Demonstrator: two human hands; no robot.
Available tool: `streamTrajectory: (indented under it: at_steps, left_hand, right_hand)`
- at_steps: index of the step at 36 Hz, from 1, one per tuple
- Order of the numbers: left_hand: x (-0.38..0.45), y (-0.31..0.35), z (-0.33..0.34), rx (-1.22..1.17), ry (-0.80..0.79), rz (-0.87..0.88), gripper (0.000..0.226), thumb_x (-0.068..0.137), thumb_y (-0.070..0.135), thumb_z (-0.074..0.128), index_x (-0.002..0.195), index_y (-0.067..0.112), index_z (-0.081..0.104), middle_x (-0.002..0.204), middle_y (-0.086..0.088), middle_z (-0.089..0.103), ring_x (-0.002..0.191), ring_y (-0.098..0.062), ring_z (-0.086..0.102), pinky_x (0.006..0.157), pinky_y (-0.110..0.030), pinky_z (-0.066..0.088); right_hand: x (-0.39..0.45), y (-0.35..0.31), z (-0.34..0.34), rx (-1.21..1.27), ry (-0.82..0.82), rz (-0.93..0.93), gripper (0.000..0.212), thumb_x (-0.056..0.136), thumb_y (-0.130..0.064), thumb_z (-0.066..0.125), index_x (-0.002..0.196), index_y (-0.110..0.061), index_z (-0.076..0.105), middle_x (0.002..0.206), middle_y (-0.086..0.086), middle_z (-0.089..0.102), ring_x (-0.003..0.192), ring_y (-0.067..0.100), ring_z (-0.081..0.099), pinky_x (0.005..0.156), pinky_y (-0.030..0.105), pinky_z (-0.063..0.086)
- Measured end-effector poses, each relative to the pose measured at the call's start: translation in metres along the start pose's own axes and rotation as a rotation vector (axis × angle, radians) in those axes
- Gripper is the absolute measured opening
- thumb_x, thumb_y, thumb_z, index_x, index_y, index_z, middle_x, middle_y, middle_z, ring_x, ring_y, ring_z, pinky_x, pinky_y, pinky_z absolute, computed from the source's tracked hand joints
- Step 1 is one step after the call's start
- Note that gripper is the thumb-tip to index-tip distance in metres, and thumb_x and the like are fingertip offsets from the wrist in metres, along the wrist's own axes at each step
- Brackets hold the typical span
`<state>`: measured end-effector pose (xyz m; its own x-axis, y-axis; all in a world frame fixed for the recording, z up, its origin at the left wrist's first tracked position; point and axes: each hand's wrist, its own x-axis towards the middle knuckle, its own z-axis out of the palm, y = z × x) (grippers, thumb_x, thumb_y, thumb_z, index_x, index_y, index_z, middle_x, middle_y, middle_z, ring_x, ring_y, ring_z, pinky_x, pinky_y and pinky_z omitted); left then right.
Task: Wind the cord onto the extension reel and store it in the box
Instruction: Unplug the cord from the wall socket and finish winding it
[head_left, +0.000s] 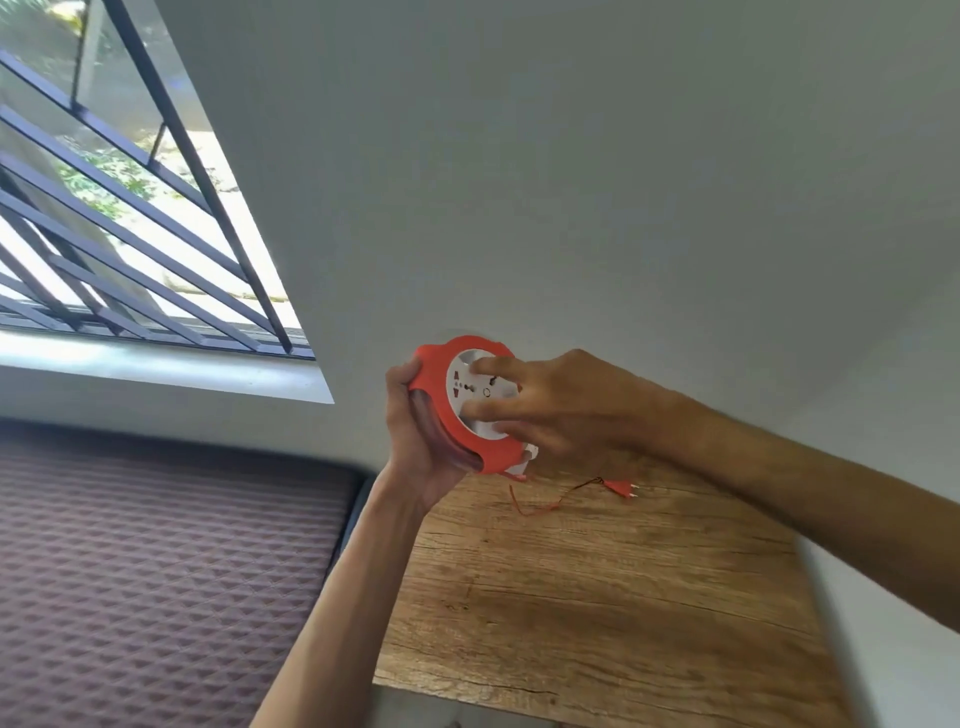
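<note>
Over the wooden table (623, 597) my left hand (415, 436) clasps the reel (467, 410) while my right hand (550, 400) fingers turn its hub; the slack cord (535, 506) could snag, dragging the plug (621, 488) off the far edge

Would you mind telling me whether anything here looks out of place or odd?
Only the loose cord: a short tail lies kinked on the wooden table, its plug beside it, not yet wound onto the reel held in both hands. No damage visible.
</note>
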<state>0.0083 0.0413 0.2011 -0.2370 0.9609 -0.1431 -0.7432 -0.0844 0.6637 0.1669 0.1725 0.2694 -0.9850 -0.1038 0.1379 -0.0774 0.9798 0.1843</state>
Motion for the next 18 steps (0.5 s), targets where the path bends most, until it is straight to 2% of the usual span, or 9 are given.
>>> streamTrajectory:
  at_steps: [3, 6, 9, 12, 14, 16, 18]
  left_hand:
    - [0.0, 0.002, -0.002, -0.028, -0.075, -0.05, 0.083, 0.101, 0.077, 0.038, 0.131, 0.011, 0.079, 0.122, -0.018, 0.08, 0.111, -0.038, 0.077, 0.09, -0.064, 0.063]
    - [-0.003, 0.007, -0.005, -0.037, -0.197, -0.115, 0.084, 0.102, 0.078, 0.035, 0.135, 0.014, 0.078, 0.127, -0.019, 0.079, 0.114, -0.04, 0.078, 0.086, -0.063, 0.064]
    - [-0.005, 0.011, -0.006, 0.004, -0.225, -0.195, 0.086, 0.095, 0.081, 0.045, 0.139, 0.013, 0.075, 0.133, -0.024, 0.076, 0.116, -0.046, 0.075, 0.087, -0.069, 0.062]
    - [-0.007, 0.011, -0.005, 0.064, -0.212, -0.184, 0.085, 0.092, 0.078, 0.047, 0.137, 0.013, 0.077, 0.13, -0.024, 0.077, 0.113, -0.043, 0.077, 0.085, -0.063, 0.064]
    - [-0.008, 0.007, -0.005, 0.08, -0.149, -0.162, 0.084, 0.094, 0.078, 0.044, 0.136, 0.013, 0.078, 0.129, -0.024, 0.077, 0.112, -0.042, 0.077, 0.086, -0.061, 0.065]
    - [-0.009, 0.004, -0.002, 0.076, -0.088, -0.137, 0.082, 0.098, 0.076, 0.04, 0.132, 0.013, 0.08, 0.126, -0.022, 0.078, 0.11, -0.041, 0.077, 0.085, -0.059, 0.065]
    - [-0.008, 0.003, 0.002, 0.051, -0.075, -0.112, 0.08, 0.1, 0.074, 0.038, 0.13, 0.013, 0.081, 0.124, -0.021, 0.079, 0.108, -0.04, 0.078, 0.083, -0.058, 0.066]
  right_hand:
    - [0.001, 0.008, -0.007, -0.084, -0.019, -0.094, 0.044, 0.109, -0.032, 0.044, 0.15, -0.041, 0.033, 0.158, 0.019, 0.041, 0.098, 0.035, 0.075, 0.053, 0.036, 0.062]
    - [0.0, 0.018, -0.014, -0.141, -0.037, -0.193, 0.062, 0.105, -0.028, 0.059, 0.158, -0.04, 0.028, 0.159, 0.022, 0.041, 0.09, 0.033, 0.075, 0.053, 0.033, 0.061]
    - [0.003, 0.022, -0.014, -0.208, -0.073, -0.304, 0.081, 0.096, -0.016, 0.073, 0.158, -0.038, 0.027, 0.153, 0.029, 0.039, 0.079, 0.038, 0.071, 0.052, 0.036, 0.061]
    - [0.007, 0.023, -0.015, -0.241, -0.046, -0.404, 0.081, 0.09, -0.008, 0.077, 0.156, -0.031, 0.035, 0.142, 0.031, 0.043, 0.07, 0.038, 0.068, 0.048, 0.036, 0.06]
    - [0.009, 0.028, -0.016, -0.268, 0.019, -0.464, 0.079, 0.089, -0.009, 0.08, 0.153, -0.028, 0.039, 0.134, 0.031, 0.05, 0.065, 0.036, 0.068, 0.044, 0.034, 0.055]
    - [0.01, 0.032, -0.012, -0.258, 0.099, -0.484, 0.072, 0.09, -0.019, 0.082, 0.151, -0.024, 0.044, 0.122, 0.029, 0.064, 0.054, 0.033, 0.066, 0.041, 0.03, 0.051]
    - [0.012, 0.028, -0.005, -0.147, 0.199, -0.365, 0.059, 0.092, -0.037, 0.08, 0.144, -0.017, 0.06, 0.104, 0.021, 0.076, 0.049, 0.028, 0.065, 0.041, 0.028, 0.052]
